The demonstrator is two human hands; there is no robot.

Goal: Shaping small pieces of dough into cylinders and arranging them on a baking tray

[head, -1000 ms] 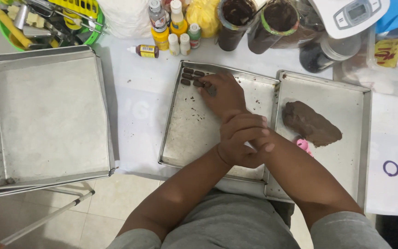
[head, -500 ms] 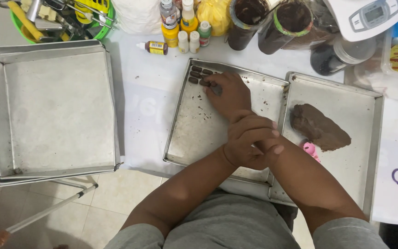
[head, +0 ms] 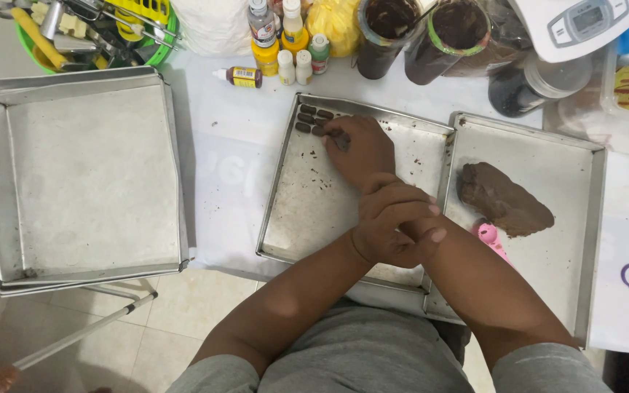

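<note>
So I'm looking down at a metal baking tray (head: 307, 211) on the white table. My right hand (head: 358, 149) is reaching across to the tray's far left corner, fingers flat and pressing on a small dark dough piece (head: 341, 140) right beside a little cluster of dough pieces (head: 310, 118) already lined up there. My left hand (head: 394, 222) is resting over my right wrist, fingers loosely curled, holding nothing I can make out. A brown dough lump (head: 504, 198) is sitting in the next tray (head: 584, 240), with a pink tool (head: 488, 234) just beside it.
</note>
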